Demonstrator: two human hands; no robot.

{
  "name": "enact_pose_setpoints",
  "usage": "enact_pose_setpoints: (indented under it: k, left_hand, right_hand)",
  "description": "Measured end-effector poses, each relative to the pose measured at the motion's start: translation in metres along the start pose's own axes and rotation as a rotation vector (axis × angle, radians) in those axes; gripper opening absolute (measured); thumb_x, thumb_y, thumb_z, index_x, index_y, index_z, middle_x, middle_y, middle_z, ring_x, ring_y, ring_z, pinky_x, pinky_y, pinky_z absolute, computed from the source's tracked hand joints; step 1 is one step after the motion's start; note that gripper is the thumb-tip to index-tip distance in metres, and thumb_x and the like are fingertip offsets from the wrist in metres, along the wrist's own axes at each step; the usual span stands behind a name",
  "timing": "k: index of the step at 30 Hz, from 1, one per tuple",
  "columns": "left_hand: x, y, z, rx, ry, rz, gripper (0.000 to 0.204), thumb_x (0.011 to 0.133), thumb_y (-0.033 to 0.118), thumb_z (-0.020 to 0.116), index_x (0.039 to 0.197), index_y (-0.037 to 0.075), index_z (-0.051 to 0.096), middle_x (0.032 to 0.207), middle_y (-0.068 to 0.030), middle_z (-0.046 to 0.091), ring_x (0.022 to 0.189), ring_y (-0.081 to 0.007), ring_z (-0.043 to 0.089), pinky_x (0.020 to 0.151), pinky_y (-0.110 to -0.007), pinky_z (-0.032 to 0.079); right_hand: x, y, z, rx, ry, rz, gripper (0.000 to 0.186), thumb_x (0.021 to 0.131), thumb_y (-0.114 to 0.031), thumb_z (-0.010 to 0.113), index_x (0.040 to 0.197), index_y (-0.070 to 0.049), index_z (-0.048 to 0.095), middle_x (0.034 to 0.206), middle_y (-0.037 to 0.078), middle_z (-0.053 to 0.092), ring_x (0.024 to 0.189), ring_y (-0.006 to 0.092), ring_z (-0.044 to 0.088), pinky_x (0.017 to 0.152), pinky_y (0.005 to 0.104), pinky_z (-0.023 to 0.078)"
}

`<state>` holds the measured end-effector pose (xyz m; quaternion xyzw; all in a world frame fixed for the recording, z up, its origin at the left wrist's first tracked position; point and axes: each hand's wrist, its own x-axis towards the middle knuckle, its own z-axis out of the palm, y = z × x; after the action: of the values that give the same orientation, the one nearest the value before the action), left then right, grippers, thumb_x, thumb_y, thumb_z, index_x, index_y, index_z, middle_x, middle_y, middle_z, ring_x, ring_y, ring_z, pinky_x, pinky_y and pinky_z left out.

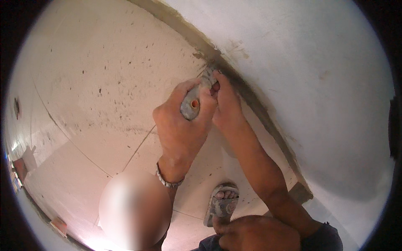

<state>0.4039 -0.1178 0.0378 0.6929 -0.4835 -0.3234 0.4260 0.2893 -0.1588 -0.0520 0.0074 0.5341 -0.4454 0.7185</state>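
Head view, and the left hand (178,129) had wrapped tight round the grey tool (189,110), the right hand (226,98) pinching its front end, right beside the skirting strip (180,23); one slip of those dusty-looking fingers might have scraped knuckles there
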Motion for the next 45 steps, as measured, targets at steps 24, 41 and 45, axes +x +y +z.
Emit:
enact_pose_setpoints:
  k: [24,41,45]
  left_hand:
    - [-0.011,0.010,0.007,-0.020,0.049,-0.157,0.024,0.093,0.018,0.070,0.108,-0.001,0.073,0.079,-0.0090,0.072,0.073,-0.0088,0.063,0.068,-0.026,0.052]
    - [-0.043,0.019,0.003,0.003,0.016,-0.247,0.028,0.093,0.021,0.071,0.109,-0.002,0.072,0.075,-0.0075,0.068,0.069,-0.0068,0.060,0.065,-0.025,0.050]
    - [-0.041,0.017,0.013,-0.008,-0.006,-0.203,0.029,0.093,0.020,0.071,0.112,-0.002,0.071,0.075,-0.0069,0.068,0.069,-0.0068,0.059,0.065,-0.024,0.050]
  right_hand:
    - [-0.017,-0.008,0.011,-0.018,0.047,-0.013,0.024,0.103,-0.024,0.055,0.118,-0.006,0.060,0.108,0.007,0.066,0.098,0.0195,0.064,0.085,0.0367,0.050]
    - [-0.028,-0.002,-0.015,-0.107,0.042,0.037,0.026,0.102,-0.026,0.059,0.117,-0.005,0.062,0.108,0.007,0.066,0.096,0.0184,0.064,0.086,0.0345,0.050]
    - [-0.021,-0.012,-0.023,-0.069,0.045,0.018,0.025,0.101,-0.025,0.060,0.117,-0.005,0.062,0.107,0.006,0.066,0.093,0.0179,0.064,0.086,0.0341,0.050]
